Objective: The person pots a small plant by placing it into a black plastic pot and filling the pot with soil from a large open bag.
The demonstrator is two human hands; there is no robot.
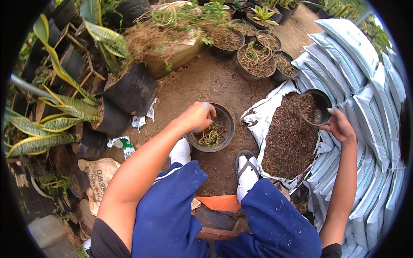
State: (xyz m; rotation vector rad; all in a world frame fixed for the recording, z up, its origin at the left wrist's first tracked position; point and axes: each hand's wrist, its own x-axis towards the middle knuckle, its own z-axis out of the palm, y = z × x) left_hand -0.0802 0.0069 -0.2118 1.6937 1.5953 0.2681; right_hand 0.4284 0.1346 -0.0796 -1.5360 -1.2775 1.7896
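My left hand is over the left side of a round black plastic pot on the ground between my feet. Its fingers point down into the pot; whether they pinch anything cannot be seen. Curled green plant cuttings lie on the brown growing medium inside. My right hand grips the rim of a smaller black pot, tilted and partly filled with the same medium. It is above the right edge of an open white sack full of brown, fibrous potting medium.
Filled white sacks are stacked at the right. Several planted pots stand ahead, beside a heap of uprooted plants on a block. Variegated snake plants in black bags line the left. An orange sheet lies between my legs.
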